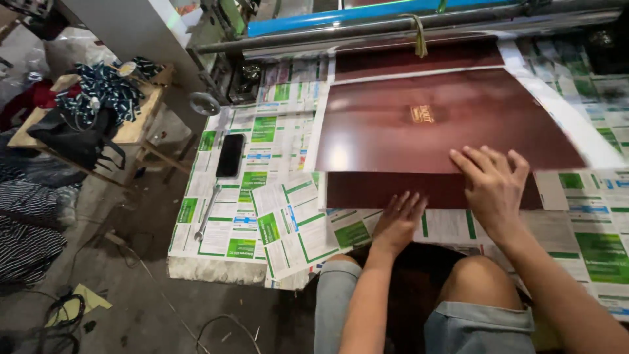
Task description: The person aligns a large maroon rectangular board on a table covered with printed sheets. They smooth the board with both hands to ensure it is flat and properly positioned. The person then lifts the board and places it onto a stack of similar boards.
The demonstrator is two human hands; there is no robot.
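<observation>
Far left, off the counter: a small wooden table [141, 128] piled with dark patterned cloth [98, 92] and a black bag [72, 141]. Cables [62, 314] on the floor below.

Counter [216, 269], left part: covered in green-and-white printed paper sheets [262, 190]. A black phone [230, 155] lies flat near the left edge. A metal wrench [208, 213] lies just below it, running toward the front-left corner.

Centre of the counter: a glossy dark red sheet [419, 118] with a small gold mark at its middle, lying over another dark red sheet [380, 190] whose front strip shows beneath it. More of the same red material runs back toward the metal roller [367, 29] and blue bar [367, 12] at the counter's rear edge.

Your left hand [398, 219]: flat, palm down, at the counter's front edge, fingers [409, 203] together and stretched onto the lower red strip. Gripping nothing.

Your right hand [491, 183]: just right of it and farther in, palm down on the front edge of the top red sheet, fingers [475, 160] spread wide, pressing, not closed round anything.

Right part of the counter: a white border strip [557, 105], then more green-and-white paper.

Your knees in grey shorts [485, 328] sit against the front edge.
</observation>
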